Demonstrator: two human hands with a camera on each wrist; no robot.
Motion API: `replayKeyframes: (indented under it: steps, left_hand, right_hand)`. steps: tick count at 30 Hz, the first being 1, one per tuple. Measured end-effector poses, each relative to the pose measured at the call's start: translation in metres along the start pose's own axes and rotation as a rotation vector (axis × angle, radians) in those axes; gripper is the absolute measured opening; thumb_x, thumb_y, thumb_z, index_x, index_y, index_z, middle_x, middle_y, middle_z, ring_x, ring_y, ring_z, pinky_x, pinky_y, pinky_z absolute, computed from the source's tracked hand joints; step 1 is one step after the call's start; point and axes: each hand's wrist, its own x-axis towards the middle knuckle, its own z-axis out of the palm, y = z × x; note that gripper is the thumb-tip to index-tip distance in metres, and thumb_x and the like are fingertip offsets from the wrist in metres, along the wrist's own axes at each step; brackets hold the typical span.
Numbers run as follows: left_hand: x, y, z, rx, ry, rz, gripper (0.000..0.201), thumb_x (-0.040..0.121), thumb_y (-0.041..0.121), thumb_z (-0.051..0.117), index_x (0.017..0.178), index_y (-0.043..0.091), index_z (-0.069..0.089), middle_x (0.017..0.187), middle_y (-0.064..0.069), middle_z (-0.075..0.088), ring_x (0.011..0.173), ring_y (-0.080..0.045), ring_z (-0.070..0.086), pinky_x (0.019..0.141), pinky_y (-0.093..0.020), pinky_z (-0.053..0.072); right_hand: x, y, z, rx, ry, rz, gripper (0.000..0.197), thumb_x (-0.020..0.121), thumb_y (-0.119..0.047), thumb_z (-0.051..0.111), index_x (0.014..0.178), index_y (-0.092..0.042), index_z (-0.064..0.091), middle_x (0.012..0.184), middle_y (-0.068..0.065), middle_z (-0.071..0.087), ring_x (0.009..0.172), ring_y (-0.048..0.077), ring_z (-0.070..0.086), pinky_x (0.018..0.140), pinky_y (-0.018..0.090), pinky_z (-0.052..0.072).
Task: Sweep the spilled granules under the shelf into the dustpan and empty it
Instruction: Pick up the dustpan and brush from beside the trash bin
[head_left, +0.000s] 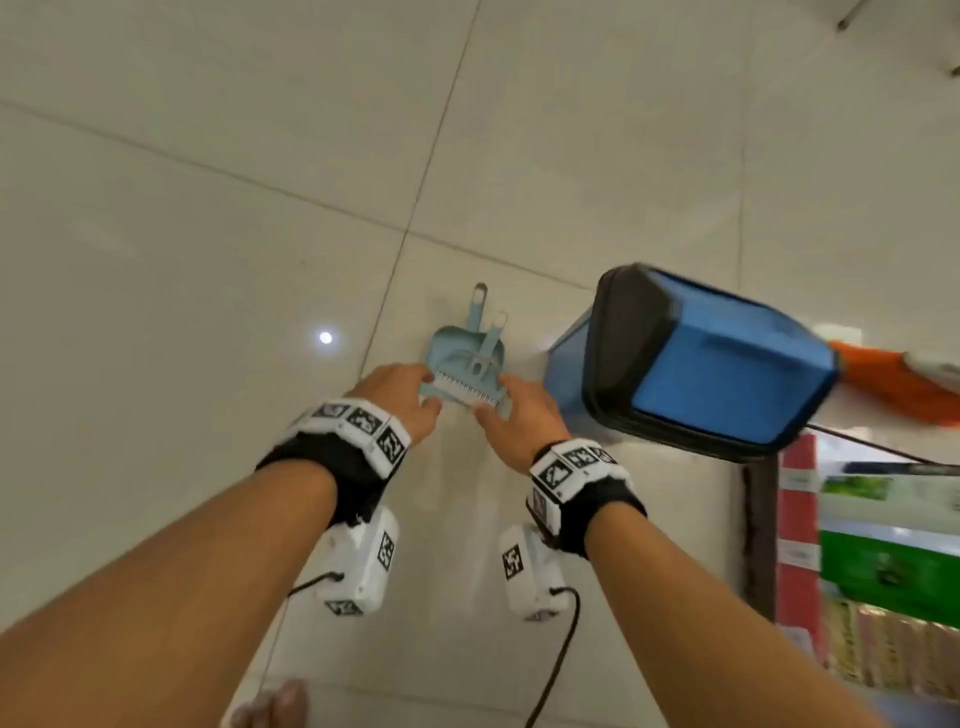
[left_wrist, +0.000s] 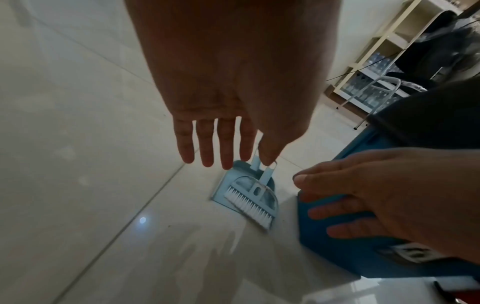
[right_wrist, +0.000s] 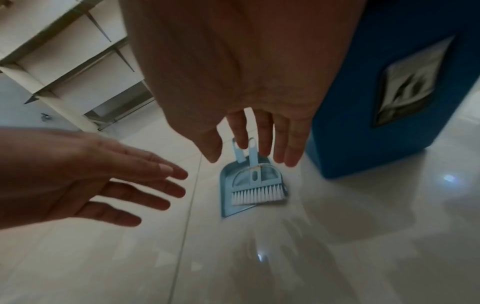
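Note:
A small light-blue dustpan (head_left: 445, 349) lies flat on the tiled floor, its handle pointing away from me. A matching brush (head_left: 464, 391) with white bristles rests inside it. My left hand (head_left: 410, 395) hovers at the pan's near left corner and my right hand (head_left: 514, 415) at its near right corner. In the wrist views both hands have straight, spread fingers above the dustpan (left_wrist: 225, 186) (right_wrist: 225, 198) and hold nothing. The brush (left_wrist: 248, 205) (right_wrist: 257, 193) lies across the pan's mouth. No granules are visible.
A blue bin (head_left: 717, 374) with a black liner stands right of the dustpan, close to my right hand. Shelves with goods (head_left: 883, 545) are at the right edge. A white shelf frame (right_wrist: 64, 61) stands further off. Pale floor tiles (head_left: 208, 260) spread to the left.

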Motion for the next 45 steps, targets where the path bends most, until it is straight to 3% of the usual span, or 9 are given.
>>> replayKeyframes:
  steps: [4, 9, 14, 19, 25, 30, 35, 41, 45]
  left_hand:
    - [0.069, -0.017, 0.030, -0.008, 0.067, 0.077, 0.052, 0.095, 0.023, 0.051, 0.145, 0.013, 0.040, 0.144, -0.016, 0.046, 0.130, -0.033, 0.046, 0.104, -0.039, 0.039]
    - [0.127, -0.025, 0.049, 0.088, 0.105, 0.213, 0.065, 0.097, 0.029, 0.047, 0.155, 0.017, 0.019, 0.157, -0.009, 0.032, 0.139, -0.032, 0.034, 0.111, -0.043, 0.033]
    - [0.131, -0.031, 0.047, 0.191, 0.237, 0.316, 0.063, 0.098, 0.026, 0.041, 0.155, 0.022, 0.015, 0.113, -0.013, 0.066, 0.097, -0.031, 0.062, 0.082, -0.042, 0.052]
    - [0.091, -0.031, 0.046, 0.567, 0.081, 0.250, 0.072, 0.095, 0.024, 0.043, 0.154, 0.037, 0.004, 0.110, -0.012, 0.065, 0.093, -0.029, 0.065, 0.075, -0.034, 0.049]
    - [0.067, -0.029, 0.067, 0.838, 0.174, 0.367, 0.043, 0.094, 0.024, 0.051, 0.136, 0.030, 0.048, 0.128, -0.001, 0.059, 0.116, -0.023, 0.055, 0.084, -0.034, 0.049]
    - [0.037, -0.011, 0.068, 1.095, 0.089, 0.552, 0.035, 0.089, 0.037, 0.060, 0.119, 0.018, 0.063, 0.129, -0.005, 0.045, 0.117, -0.026, 0.046, 0.082, -0.033, 0.042]
    - [0.000, 0.003, 0.093, 0.954, -0.028, 0.662, 0.038, 0.095, 0.047, 0.047, 0.120, 0.018, 0.051, 0.122, -0.002, 0.056, 0.112, -0.022, 0.052, 0.084, -0.033, 0.042]
    - [-0.038, 0.025, 0.133, 0.726, -0.187, 0.665, 0.042, 0.097, 0.053, 0.039, 0.125, 0.022, 0.041, 0.113, -0.006, 0.062, 0.103, -0.026, 0.061, 0.084, -0.033, 0.045]
    - [-0.054, 0.048, 0.155, 0.627, -0.212, 0.679, 0.036, 0.097, 0.052, 0.040, 0.125, 0.028, 0.043, 0.110, -0.004, 0.061, 0.101, -0.024, 0.060, 0.078, -0.030, 0.042]
  right_hand:
    - [0.064, 0.018, 0.032, 0.044, 0.219, -0.055, 0.047, 0.096, -0.032, 0.053, 0.139, -0.015, 0.043, 0.134, 0.014, 0.044, 0.121, 0.031, 0.046, 0.104, 0.040, 0.041]
    - [0.117, 0.033, 0.061, 0.082, 0.419, -0.064, 0.049, 0.095, -0.043, 0.053, 0.133, -0.013, 0.045, 0.125, 0.012, 0.045, 0.116, 0.031, 0.048, 0.095, 0.045, 0.046]
    - [0.123, 0.035, 0.074, -0.012, 0.486, -0.100, 0.042, 0.096, -0.046, 0.047, 0.128, -0.019, 0.048, 0.124, 0.007, 0.049, 0.116, 0.030, 0.050, 0.091, 0.043, 0.047]
    - [0.078, 0.040, 0.076, -0.055, 0.420, -0.088, 0.025, 0.098, -0.031, 0.043, 0.116, -0.015, 0.046, 0.122, 0.013, 0.059, 0.112, 0.036, 0.056, 0.084, 0.038, 0.041]
    - [0.032, 0.070, 0.071, -0.013, 0.313, -0.110, 0.022, 0.094, -0.038, 0.048, 0.101, -0.017, 0.052, 0.111, 0.010, 0.062, 0.102, 0.034, 0.059, 0.080, 0.037, 0.044]
    - [-0.030, 0.093, 0.041, 0.013, 0.214, -0.240, 0.014, 0.081, -0.029, 0.066, 0.077, -0.021, 0.056, 0.082, 0.001, 0.066, 0.084, 0.027, 0.062, 0.073, 0.033, 0.052]
    - [-0.099, 0.139, 0.004, 0.070, 0.214, -0.271, 0.023, 0.080, -0.024, 0.068, 0.102, -0.017, 0.068, 0.080, -0.006, 0.068, 0.074, 0.011, 0.064, 0.073, 0.030, 0.058]
    - [-0.162, 0.207, -0.025, 0.289, 0.325, -0.139, 0.041, 0.092, -0.044, 0.060, 0.085, -0.007, 0.075, 0.079, 0.006, 0.074, 0.071, 0.020, 0.071, 0.074, 0.039, 0.060]
    - [-0.189, 0.245, -0.031, 0.424, 0.543, -0.032, 0.047, 0.090, -0.049, 0.062, 0.084, -0.004, 0.074, 0.064, 0.006, 0.061, 0.054, 0.014, 0.054, 0.054, 0.026, 0.047]
